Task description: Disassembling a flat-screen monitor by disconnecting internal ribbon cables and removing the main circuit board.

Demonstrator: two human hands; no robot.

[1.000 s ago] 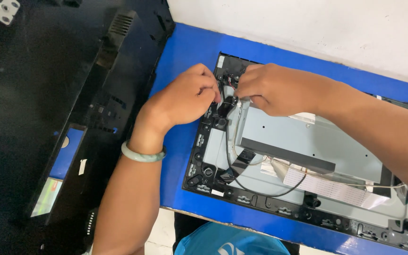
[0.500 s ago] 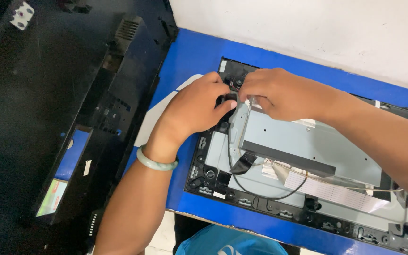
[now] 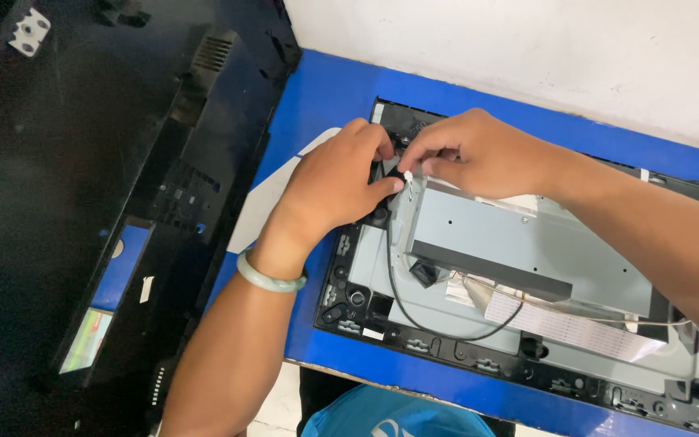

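Both the left hand (image 3: 335, 180) and right hand (image 3: 472, 154) are pinching a small white plug (image 3: 407, 176) inside the black frame (image 3: 349, 311), beside its grey metal plate (image 3: 519, 235).

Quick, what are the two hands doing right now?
Left hand: fingers curled, pinching the small white connector.
Right hand: fingers closed, pinching the same connector.
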